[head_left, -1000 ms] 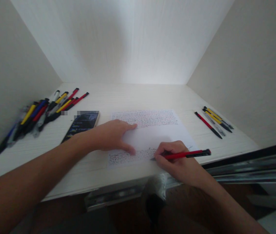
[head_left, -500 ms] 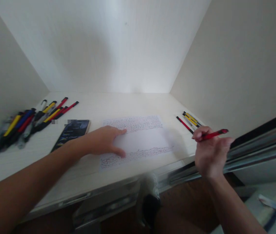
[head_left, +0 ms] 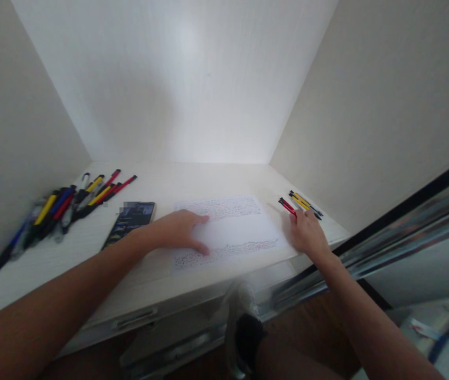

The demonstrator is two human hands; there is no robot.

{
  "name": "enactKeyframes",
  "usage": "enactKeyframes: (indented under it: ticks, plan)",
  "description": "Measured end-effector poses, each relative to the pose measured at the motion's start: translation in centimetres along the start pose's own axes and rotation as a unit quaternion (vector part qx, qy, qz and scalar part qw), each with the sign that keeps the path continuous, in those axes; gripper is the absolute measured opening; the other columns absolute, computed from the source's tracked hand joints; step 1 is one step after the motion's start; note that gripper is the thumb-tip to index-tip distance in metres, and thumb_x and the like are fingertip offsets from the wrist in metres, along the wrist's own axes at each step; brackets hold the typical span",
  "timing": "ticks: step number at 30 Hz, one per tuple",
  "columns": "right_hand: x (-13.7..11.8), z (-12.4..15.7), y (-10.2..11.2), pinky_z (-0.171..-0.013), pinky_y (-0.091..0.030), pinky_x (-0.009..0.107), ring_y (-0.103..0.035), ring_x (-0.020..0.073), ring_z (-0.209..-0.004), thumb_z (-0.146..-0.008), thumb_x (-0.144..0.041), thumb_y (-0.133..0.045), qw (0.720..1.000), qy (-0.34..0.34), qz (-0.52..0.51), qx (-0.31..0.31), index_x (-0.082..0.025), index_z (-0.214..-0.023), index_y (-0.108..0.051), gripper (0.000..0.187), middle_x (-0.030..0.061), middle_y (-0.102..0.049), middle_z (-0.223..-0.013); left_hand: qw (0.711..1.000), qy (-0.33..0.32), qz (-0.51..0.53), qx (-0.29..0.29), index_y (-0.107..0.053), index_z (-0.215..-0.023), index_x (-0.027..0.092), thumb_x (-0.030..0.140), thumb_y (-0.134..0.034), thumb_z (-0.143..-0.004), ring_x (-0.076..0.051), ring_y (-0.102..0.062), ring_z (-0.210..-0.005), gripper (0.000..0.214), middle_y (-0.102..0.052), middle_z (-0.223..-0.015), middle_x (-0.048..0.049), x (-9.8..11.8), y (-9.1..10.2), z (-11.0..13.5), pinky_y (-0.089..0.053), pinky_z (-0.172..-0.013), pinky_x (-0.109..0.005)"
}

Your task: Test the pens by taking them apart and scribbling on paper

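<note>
My left hand [head_left: 180, 232] lies flat with fingers spread on the left part of a white sheet of paper [head_left: 240, 227] that has lines of small writing at its top and bottom. My right hand [head_left: 307, 235] reaches to the sheet's right, fingers curled on a red pen [head_left: 287, 205] that it holds down at the desk surface. That pen lies against a small group of yellow, black and grey pens [head_left: 306, 203].
A dark phone [head_left: 131, 224] lies left of the sheet. A pile of several red, yellow, blue and black pens [head_left: 66, 203] spreads along the left wall. The white desk [head_left: 193, 177] sits in a walled alcove; a metal rail [head_left: 386, 243] runs at right.
My right hand lifted the red pen off the bottom of the sheet, carried it right and up, then lowered it beside the small pen group. My left hand stayed on the paper.
</note>
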State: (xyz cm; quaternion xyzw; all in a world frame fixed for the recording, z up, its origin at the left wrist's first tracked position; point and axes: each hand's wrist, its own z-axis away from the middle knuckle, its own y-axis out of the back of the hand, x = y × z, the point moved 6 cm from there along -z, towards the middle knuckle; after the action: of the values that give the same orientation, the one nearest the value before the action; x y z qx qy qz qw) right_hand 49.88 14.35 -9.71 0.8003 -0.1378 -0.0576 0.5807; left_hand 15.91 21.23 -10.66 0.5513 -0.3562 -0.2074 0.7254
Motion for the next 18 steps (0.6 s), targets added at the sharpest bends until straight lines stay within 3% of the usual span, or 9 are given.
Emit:
enactKeyframes:
  ticks: [4, 12, 18]
  plan:
    - [0.6, -0.8, -0.9, -0.086, -0.045, 0.040, -0.061, 0.0339, -0.101, -0.097, -0.019, -0.037, 1.000, 0.025, 0.004, -0.013, -0.004, -0.108, -0.070, 0.037, 0.0271, -0.065, -0.103, 1.000, 0.010, 0.007, -0.009, -0.049, -0.147, 0.017, 0.081, -0.064, -0.069, -0.034, -0.054, -0.128, 0.102, -0.055, -0.143, -0.0190, 0.9, 0.7, 0.6, -0.040, -0.108, -0.043]
    - [2.5, -2.5, -0.9, -0.074, -0.045, 0.042, -0.065, 0.0320, -0.087, -0.096, -0.034, -0.046, 0.998, -0.031, 0.043, 0.044, -0.015, -0.104, -0.076, 0.036, 0.0185, -0.072, -0.100, 0.999, 0.028, 0.016, -0.007, -0.045, -0.150, 0.019, 0.084, -0.064, -0.067, -0.034, -0.050, -0.132, 0.107, -0.050, -0.148, -0.0177, 0.7, 0.8, 0.8, -0.037, -0.110, -0.044]
    - [3.8, -3.9, -1.4, -0.080, -0.044, 0.046, -0.059, 0.0372, -0.104, -0.094, -0.034, -0.049, 0.993, -0.054, 0.028, 0.098, -0.014, -0.102, -0.077, 0.035, 0.0215, -0.066, -0.119, 0.999, 0.028, 0.014, -0.015, -0.042, -0.152, 0.015, 0.084, -0.063, -0.067, -0.034, -0.049, -0.133, 0.111, -0.050, -0.147, -0.0193, 0.7, 0.7, 0.9, -0.036, -0.112, -0.043]
